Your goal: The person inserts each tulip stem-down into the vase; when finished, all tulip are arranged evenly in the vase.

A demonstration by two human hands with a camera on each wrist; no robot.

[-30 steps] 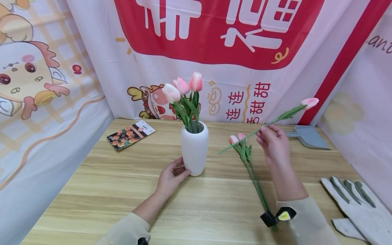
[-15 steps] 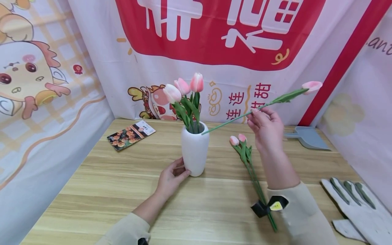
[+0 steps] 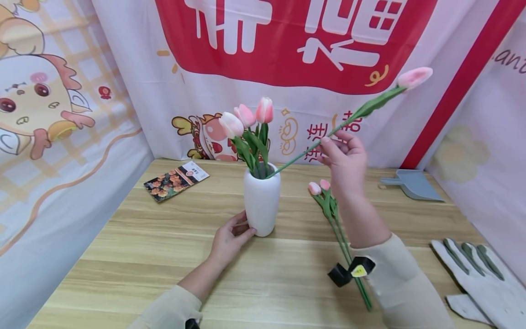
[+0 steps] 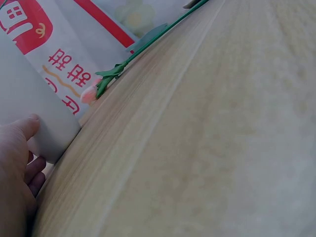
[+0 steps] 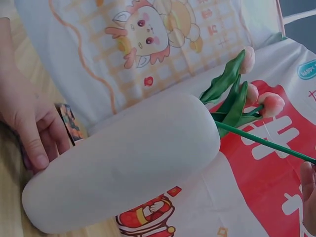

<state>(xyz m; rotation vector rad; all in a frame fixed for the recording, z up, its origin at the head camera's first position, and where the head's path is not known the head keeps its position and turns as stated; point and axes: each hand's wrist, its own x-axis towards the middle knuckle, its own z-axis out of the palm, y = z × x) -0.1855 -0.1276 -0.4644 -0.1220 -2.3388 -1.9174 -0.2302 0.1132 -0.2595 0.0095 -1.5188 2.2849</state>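
A white vase (image 3: 262, 205) stands upright on the wooden table, with three pink-and-white tulips (image 3: 245, 117) in its mouth. My left hand (image 3: 230, 240) grips the vase low down, thumb in front and fingers behind it; in the left wrist view the thumb (image 4: 30, 126) lies against its wall. My right hand (image 3: 347, 160) pinches the green stem of another tulip (image 3: 376, 104), held slanting with its bloom up to the right. The lower end of that stem is at the vase's mouth, and in the right wrist view the stem (image 5: 266, 142) passes behind the rim.
Two more tulips (image 3: 328, 205) lie on the table (image 3: 164, 265) under my right forearm. A grey dustpan (image 3: 417, 184) lies at the back right, and white-and-green gloves (image 3: 481, 274) at the right edge. A flower-picture card (image 3: 176, 181) lies back left. Printed cloth hangs behind.
My right hand has moved left and up with the tulip, bringing its stem end from over the table to the vase's mouth. The left hand and vase have stayed put.
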